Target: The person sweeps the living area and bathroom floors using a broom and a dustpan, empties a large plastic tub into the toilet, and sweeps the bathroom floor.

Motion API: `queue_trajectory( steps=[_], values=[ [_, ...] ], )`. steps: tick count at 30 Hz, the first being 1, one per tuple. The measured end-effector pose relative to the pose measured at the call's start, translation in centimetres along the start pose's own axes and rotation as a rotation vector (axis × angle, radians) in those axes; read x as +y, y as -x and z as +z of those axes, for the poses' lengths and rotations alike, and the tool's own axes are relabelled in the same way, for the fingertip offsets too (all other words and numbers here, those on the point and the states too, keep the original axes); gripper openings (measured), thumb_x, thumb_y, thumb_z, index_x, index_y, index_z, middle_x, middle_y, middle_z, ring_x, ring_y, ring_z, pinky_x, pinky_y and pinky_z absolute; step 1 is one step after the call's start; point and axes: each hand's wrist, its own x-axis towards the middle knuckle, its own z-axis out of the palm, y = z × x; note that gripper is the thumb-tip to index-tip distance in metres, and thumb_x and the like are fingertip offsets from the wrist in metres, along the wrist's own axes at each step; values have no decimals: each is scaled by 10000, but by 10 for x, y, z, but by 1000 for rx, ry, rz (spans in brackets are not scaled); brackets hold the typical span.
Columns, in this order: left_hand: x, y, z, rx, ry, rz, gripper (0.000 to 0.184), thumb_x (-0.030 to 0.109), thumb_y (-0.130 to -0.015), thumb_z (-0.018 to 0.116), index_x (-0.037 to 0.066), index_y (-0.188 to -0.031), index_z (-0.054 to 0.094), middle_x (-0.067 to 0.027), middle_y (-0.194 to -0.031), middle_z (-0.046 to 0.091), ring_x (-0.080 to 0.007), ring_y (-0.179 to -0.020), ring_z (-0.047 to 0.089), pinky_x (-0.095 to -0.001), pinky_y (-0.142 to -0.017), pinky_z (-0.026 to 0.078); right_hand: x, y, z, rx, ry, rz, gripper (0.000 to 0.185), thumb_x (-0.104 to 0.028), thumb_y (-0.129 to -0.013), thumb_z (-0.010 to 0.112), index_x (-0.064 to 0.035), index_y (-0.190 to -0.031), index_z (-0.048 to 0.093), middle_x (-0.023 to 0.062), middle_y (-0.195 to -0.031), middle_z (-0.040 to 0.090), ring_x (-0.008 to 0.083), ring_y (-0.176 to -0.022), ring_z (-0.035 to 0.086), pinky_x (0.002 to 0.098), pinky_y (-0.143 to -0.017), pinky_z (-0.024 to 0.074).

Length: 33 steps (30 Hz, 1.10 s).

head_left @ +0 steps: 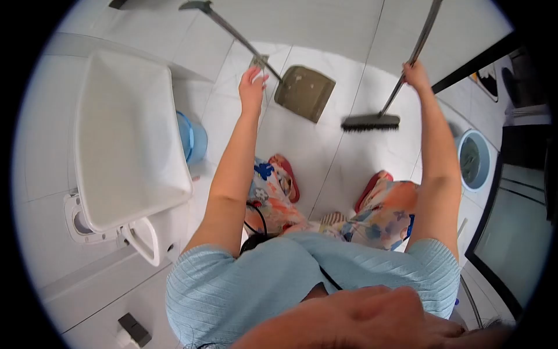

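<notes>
My right hand [415, 75] is closed around the long grey handle of a broom [371, 121]. The broom's dark bristle head hangs low over the white tiled floor, or rests on it; I cannot tell which. My left hand [252, 90] is empty, its fingers spread and slightly curled, just below the handle of a dustpan [304, 92]. That dustpan is olive-brown with a long grey handle leaning away to the upper left, and a few pale specks show on its pan.
A white basin [128, 139] stands at left, with a blue bucket [195, 138] beside it. At right is another light blue bucket [474, 160] with something dark inside, near a black-framed glass panel [514, 200]. A floor drain [260, 60] lies behind my left hand.
</notes>
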Motion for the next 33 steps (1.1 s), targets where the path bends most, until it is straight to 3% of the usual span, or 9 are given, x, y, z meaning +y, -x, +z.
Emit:
queue_trajectory(
  steps=[6,13,17,21,23,26,28,30,33],
  values=[
    [1,1,22,-74,-174,-84,335,53,-862,477,3,-1193,486,-104,-1209,537,-173,-964,618,-271,-773,466,-24,2,-13,54,-217,32,302,-287,-848,551,0,-940,533,95,-694,615,176,-512,614,293,-492,481],
    [1,0,35,-140,-324,16,290,59,-865,502,11,-1148,539,-93,-1155,569,-168,-955,624,-274,-762,477,-26,-12,-9,106,-182,24,355,-339,-850,548,-8,-978,551,96,-726,624,185,-526,623,306,-552,495],
    [2,0,45,-176,-350,-15,286,55,-865,505,17,-1145,548,-82,-1114,589,-159,-948,626,-276,-761,482,-17,-16,-5,121,-374,19,449,-335,-845,570,12,-1125,517,115,-790,644,181,-593,633,298,-620,507],
    [1,2,50,-208,-381,-12,289,53,-865,507,24,-1149,556,-66,-1047,614,-153,-946,624,-264,-767,480,-3,30,-18,-14,-747,74,595,-355,-854,572,22,-1272,379,176,-1116,566,227,-907,623,330,-761,496],
    [-1,4,53,-175,-353,20,285,77,-846,523,30,-1122,574,-89,-878,679,-69,-711,566,-228,-686,452,48,54,-20,4,-905,208,647,-387,-856,571,-4,-1319,331,199,-1248,470,269,-1016,582,350,-831,472],
    [-4,5,53,-203,-388,13,282,78,-849,522,35,-1122,579,-78,-866,678,-70,-725,572,-227,-690,452,166,106,-26,263,-1249,565,645,-421,-848,576,-51,-1321,339,196,-1238,471,309,-1048,553,423,-871,459],
    [-7,7,55,-225,-414,16,282,80,-853,522,41,-1126,581,-69,-850,676,-67,-721,571,-226,-686,451,290,140,-33,446,-1524,784,657,-531,-830,530,-180,-1333,296,194,-1186,449,311,-1036,507,571,-872,414],
    [-11,9,56,-250,-423,14,283,80,-853,522,42,-1128,581,-71,-854,676,-66,-721,569,-226,-686,452,292,183,-71,793,-1459,1020,680,-589,-814,498,-198,-1326,278,198,-1175,432,304,-964,527,577,-854,413],
    [-21,5,58,-306,-447,9,284,85,-857,521,45,-1131,583,-70,-864,678,-61,-720,562,-224,-691,451,358,219,-80,832,-1582,966,625,-552,-854,448,-166,-1316,280,213,-1115,480,329,-902,562,557,-802,452]
  ],
)
